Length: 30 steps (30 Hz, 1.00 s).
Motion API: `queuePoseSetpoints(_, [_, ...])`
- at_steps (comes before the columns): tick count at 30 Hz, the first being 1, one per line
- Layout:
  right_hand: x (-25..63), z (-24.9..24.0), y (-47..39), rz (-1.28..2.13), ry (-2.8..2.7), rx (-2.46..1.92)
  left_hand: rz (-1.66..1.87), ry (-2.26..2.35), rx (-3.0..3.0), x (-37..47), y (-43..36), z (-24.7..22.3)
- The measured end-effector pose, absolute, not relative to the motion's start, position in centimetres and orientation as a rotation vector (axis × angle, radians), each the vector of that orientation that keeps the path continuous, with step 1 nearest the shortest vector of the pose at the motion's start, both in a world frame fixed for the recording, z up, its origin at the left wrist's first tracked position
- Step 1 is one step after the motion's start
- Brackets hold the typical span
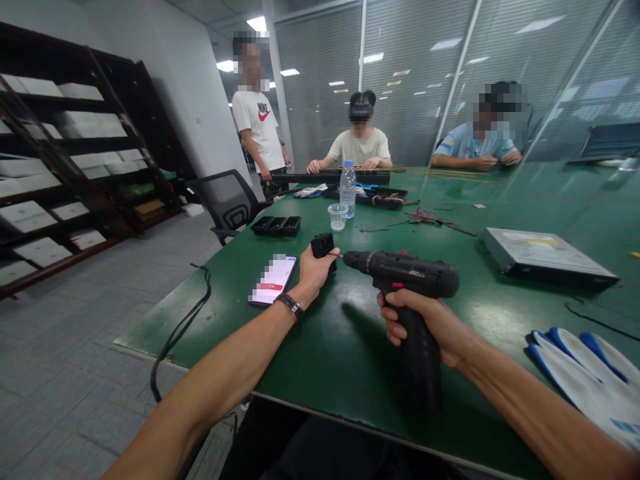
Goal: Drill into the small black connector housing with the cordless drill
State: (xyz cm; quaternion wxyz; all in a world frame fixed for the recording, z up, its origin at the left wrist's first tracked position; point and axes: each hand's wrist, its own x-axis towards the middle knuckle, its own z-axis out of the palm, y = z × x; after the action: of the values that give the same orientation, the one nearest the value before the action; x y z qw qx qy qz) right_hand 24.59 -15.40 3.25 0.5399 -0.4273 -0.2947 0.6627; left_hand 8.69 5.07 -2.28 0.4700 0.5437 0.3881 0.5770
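Observation:
My left hand (315, 270) is closed round a small black part (323, 245) above the green table (320, 360). In my right hand (417, 317) is a black cordless drill (415, 273), its chuck pointing left and its thin bit reaching the black part near my left thumb. Whether the bit touches the part cannot be made out. Just left of my left hand lies a phone (274, 280) with its screen lit. Beyond the black part stand a clear plastic cup (338, 217) and a water bottle (348, 190).
A black compartment tray (277, 226) lies at the left edge. To the right are a grey metal box (547, 257) and white-blue gloves (585, 380). A cable (183, 320) hangs over the left edge. Two people sit across the table; another stands behind.

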Motion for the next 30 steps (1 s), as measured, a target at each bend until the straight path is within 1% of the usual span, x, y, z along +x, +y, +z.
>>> queuePoseSetpoints(30, [24.53,3.17,-15.35,1.551,-0.717,-1.037,1.401,0.951,1.311,8.67,4.79,-1.98])
